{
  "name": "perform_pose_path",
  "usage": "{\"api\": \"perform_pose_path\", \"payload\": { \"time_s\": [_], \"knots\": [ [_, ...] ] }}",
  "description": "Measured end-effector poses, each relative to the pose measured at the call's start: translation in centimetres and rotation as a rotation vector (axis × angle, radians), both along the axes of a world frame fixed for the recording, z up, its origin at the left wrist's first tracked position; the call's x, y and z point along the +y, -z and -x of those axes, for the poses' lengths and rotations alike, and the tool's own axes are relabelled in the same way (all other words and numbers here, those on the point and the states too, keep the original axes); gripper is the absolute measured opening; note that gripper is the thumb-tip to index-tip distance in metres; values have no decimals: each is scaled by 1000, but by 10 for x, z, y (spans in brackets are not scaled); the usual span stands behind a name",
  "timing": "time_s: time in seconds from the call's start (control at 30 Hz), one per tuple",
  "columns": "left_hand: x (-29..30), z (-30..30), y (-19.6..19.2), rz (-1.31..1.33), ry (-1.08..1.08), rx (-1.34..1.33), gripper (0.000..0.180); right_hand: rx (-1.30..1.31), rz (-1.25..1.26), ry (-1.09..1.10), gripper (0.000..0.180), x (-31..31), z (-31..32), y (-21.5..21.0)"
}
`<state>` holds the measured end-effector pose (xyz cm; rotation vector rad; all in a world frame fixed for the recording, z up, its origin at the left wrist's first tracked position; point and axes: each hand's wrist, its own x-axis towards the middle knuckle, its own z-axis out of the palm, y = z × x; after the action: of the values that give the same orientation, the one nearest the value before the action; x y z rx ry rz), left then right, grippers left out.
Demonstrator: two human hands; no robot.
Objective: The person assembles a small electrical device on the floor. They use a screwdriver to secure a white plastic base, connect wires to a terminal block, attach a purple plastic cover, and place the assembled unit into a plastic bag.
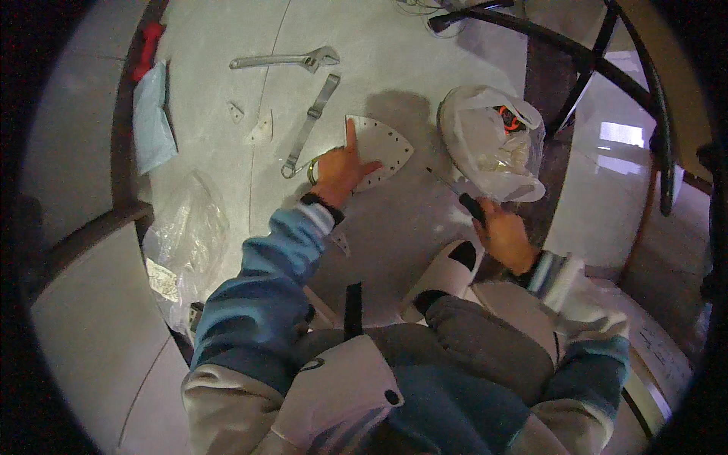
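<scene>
My left hand (338, 171) rests at the left edge of a white plate (387, 144) lying on the floor. The plate is shaped like an iron's sole, with holes along its border. My index finger points up along it and the thumb is stretched aside; the other fingers are partly hidden. A small brass-coloured curve shows beside this hand. In my right hand (504, 235), closed round its dark handle, is a screwdriver (472, 205), its thin shaft pointing up and left toward the plate, apart from it.
Beyond lie an adjustable wrench (284, 61), a grey strap (312, 121) with a metal ring and small perforated white pieces (262, 130). A bag-lined bin (462, 129) stands right, near black chair legs (531, 30). On the left are a clear plastic bag (193, 231), a pale-blue packet (154, 121) and a red dumbbell (149, 49).
</scene>
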<state>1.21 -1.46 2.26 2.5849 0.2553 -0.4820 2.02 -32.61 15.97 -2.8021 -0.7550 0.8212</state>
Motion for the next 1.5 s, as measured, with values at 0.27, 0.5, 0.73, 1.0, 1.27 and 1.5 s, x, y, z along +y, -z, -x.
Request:
{"api": "perform_pose_path", "payload": {
  "time_s": [0.27, 0.5, 0.73, 1.0, 1.27, 1.5],
  "knots": [
    [18, 36, -20, -23, 138, -99, 56, -175, -55, 113, 55, -22, 33, 100],
    [91, 34, -85, -122, 564, 25, 47, -119, 213, 24, 57, -40, 25, 143],
    [122, 52, -140, -108, 367, 158, 41, -524, 204, -174, 37, -11, 12, 149],
    [72, 11, -41, 316, 294, 67, 37, -24, -381, 105, 36, 82, -47, 134],
    [56, -18, 16, 829, -263, 433, 30, 665, -612, 804, 57, 136, -72, 147],
    [58, -9, -26, 892, -364, 363, 44, 920, -617, 624, 50, 147, -79, 96]
  ]
}}
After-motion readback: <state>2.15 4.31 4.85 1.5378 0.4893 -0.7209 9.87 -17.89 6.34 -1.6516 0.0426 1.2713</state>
